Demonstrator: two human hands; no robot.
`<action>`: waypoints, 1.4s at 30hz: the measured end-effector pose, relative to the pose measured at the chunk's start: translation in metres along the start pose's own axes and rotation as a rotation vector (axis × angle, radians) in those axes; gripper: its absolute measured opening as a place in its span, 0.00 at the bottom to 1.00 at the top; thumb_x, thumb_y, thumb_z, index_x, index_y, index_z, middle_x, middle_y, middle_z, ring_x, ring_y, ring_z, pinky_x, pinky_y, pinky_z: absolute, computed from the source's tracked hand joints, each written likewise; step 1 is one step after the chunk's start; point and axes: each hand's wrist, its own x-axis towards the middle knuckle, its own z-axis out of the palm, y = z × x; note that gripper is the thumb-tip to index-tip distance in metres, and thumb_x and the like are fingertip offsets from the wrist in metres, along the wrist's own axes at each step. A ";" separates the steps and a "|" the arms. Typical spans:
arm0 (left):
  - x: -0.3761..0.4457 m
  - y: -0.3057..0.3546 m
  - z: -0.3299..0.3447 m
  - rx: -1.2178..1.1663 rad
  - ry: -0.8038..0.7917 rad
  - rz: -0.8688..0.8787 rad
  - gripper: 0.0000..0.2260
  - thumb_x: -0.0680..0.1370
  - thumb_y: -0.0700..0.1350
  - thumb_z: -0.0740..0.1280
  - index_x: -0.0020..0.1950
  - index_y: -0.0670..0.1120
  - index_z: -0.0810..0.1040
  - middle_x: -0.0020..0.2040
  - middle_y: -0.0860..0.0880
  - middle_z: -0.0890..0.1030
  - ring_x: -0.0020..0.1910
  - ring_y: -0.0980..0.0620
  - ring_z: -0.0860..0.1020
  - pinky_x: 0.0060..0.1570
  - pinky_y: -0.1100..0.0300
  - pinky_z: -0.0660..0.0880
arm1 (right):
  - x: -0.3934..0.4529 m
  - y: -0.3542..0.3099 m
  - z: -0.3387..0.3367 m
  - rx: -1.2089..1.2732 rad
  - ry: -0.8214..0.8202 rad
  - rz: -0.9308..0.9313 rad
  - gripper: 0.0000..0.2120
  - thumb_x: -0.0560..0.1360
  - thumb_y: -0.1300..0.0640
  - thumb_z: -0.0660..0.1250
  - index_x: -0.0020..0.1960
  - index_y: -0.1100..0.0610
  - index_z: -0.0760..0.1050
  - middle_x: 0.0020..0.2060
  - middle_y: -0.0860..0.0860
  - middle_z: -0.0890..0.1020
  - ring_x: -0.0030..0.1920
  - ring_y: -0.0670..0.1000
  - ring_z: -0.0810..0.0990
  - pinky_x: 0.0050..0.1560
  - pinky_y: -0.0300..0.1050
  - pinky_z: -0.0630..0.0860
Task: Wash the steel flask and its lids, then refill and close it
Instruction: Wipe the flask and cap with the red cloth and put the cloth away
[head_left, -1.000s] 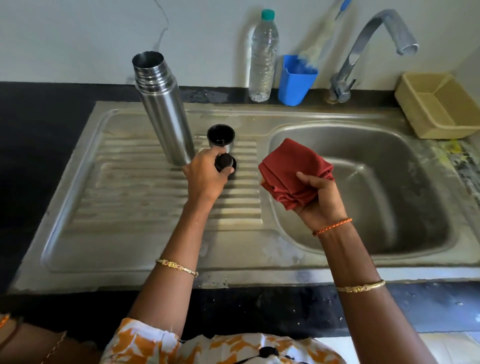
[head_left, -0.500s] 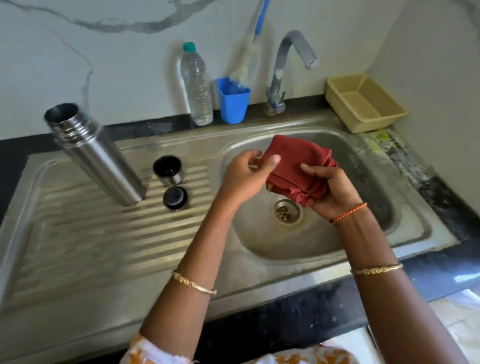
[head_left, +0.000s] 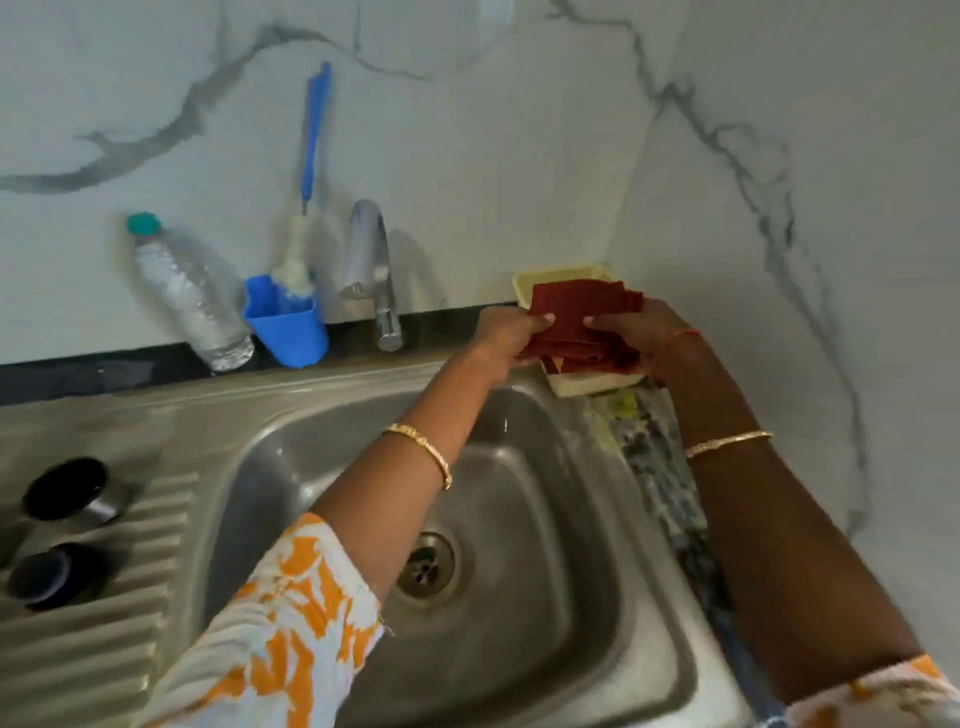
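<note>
Both hands hold a folded red cloth (head_left: 576, 317) over the cream plastic tray (head_left: 597, 382) at the sink's back right corner. My left hand (head_left: 506, 338) pinches the cloth's left edge. My right hand (head_left: 636, 332) grips its right side. On the ribbed drainboard (head_left: 104, 649) at the far left stand the steel cup lid (head_left: 70, 491) and, nearer me, the black stopper (head_left: 52, 574). The steel flask is out of view.
The steel sink basin (head_left: 519, 545) with its drain (head_left: 426, 566) lies below my arms. Along the back wall stand a clear water bottle (head_left: 189, 296), a blue cup (head_left: 285, 325) holding a bottle brush (head_left: 306, 208), and the tap (head_left: 371, 270).
My left hand set the black stopper down on the drainboard and joined the right on the red cloth. Both hands carried the cloth right and back, over the cream tray. The view swung right.
</note>
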 end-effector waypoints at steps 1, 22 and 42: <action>0.018 0.006 0.008 0.018 0.028 0.003 0.06 0.76 0.39 0.70 0.51 0.41 0.77 0.50 0.42 0.80 0.47 0.48 0.79 0.41 0.56 0.78 | 0.021 -0.003 -0.002 -0.011 0.032 -0.010 0.19 0.71 0.66 0.71 0.61 0.61 0.74 0.51 0.59 0.79 0.49 0.58 0.79 0.41 0.51 0.77; 0.136 -0.032 0.019 -0.090 0.373 0.110 0.14 0.76 0.46 0.71 0.58 0.40 0.79 0.50 0.43 0.83 0.49 0.42 0.83 0.51 0.47 0.81 | 0.139 0.023 0.033 -1.160 0.424 -0.396 0.18 0.77 0.56 0.62 0.66 0.59 0.68 0.64 0.59 0.72 0.63 0.61 0.70 0.59 0.55 0.70; 0.040 -0.037 -0.017 0.553 0.373 0.466 0.13 0.79 0.41 0.66 0.62 0.41 0.78 0.51 0.44 0.82 0.49 0.51 0.80 0.50 0.59 0.76 | 0.089 0.019 0.030 -0.658 0.228 -0.444 0.11 0.77 0.59 0.59 0.49 0.64 0.77 0.46 0.60 0.81 0.49 0.59 0.78 0.41 0.43 0.68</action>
